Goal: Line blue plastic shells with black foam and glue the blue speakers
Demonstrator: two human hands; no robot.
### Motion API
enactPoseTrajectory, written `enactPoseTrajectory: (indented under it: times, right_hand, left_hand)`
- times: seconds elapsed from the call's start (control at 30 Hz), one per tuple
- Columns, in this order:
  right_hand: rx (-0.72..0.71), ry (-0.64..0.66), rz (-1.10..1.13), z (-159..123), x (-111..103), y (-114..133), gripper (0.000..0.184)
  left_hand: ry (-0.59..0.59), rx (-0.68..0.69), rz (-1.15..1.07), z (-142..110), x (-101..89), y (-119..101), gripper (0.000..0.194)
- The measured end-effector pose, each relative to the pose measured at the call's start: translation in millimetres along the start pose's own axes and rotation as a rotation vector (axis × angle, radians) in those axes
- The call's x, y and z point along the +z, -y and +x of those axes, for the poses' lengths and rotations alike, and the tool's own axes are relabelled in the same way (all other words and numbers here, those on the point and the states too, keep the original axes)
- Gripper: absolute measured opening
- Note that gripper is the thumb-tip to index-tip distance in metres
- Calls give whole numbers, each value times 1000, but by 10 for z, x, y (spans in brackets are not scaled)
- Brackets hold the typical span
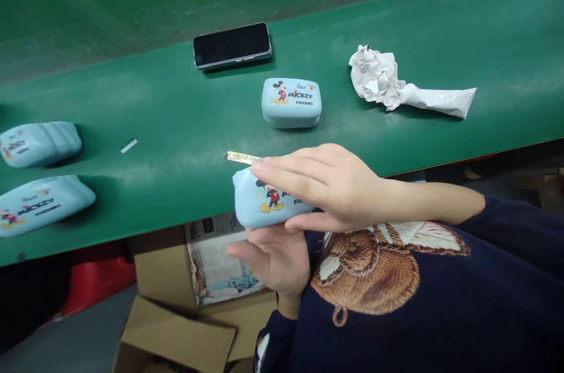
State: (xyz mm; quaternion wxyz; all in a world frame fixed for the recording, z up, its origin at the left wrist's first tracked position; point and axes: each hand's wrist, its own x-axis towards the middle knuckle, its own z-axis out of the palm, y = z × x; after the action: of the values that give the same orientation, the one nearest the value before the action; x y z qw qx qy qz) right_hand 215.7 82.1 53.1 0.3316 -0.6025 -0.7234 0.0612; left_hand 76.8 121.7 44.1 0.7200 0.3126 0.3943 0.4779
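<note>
A small light-blue plastic case [249,200] with a Mickey print is held between my two hands just over the table's near edge. My left hand [279,258] supports it from below, palm up, thumb out to the left; its other fingers are hidden behind the case. Across the top lies my right hand [335,185], fingers stretched along the case and thumb against its near side. A thin yellowish strip [242,157] sticks out at the right fingertips; whether they pinch it, I cannot tell. A matching case [291,103] sits on the table just beyond.
On the green table [167,103] lie a black phone [232,46], a crumpled white wrapper [409,86] and a tiny white strip [129,145]. Two more blue cases, one farther [42,143] and one nearer [48,202], are at the left. Below the edge stands an open cardboard box [176,332].
</note>
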Motion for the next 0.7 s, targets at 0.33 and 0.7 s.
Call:
enactPoseTrajectory:
  times: [0.33,0.7]
  right_hand:
    - [140,-135,206,-56,-201,-66,63]
    - [362,-56,774,-145,-56,-15,67]
  left_hand:
    - [4,-368,-256,319,-252,-9,38]
    - [-69,-320,-168,293,-140,48,44]
